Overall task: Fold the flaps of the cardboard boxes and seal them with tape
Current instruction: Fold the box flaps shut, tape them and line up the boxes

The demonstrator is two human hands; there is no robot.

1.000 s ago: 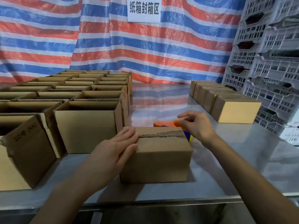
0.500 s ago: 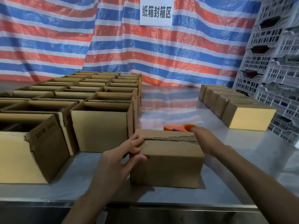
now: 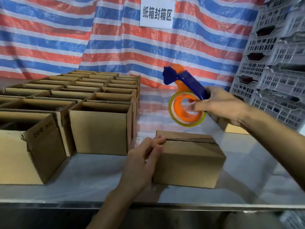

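Observation:
A small cardboard box with its top flaps folded shut stands on the steel table, its centre seam bare. My left hand rests against the box's left end, fingers straight, fingertips on the top edge by the seam. My right hand grips a blue and orange tape dispenser with a roll of clear tape, held in the air above and behind the box.
Several open-topped cardboard boxes stand in rows on the left of the table. A closed box shows partly behind my right arm. Grey plastic crates are stacked at the right. A striped tarp with a paper sign hangs behind.
My right hand has taken the tape dispenser from the table behind the box and lifted it above the box. My left hand stays at the box's left end.

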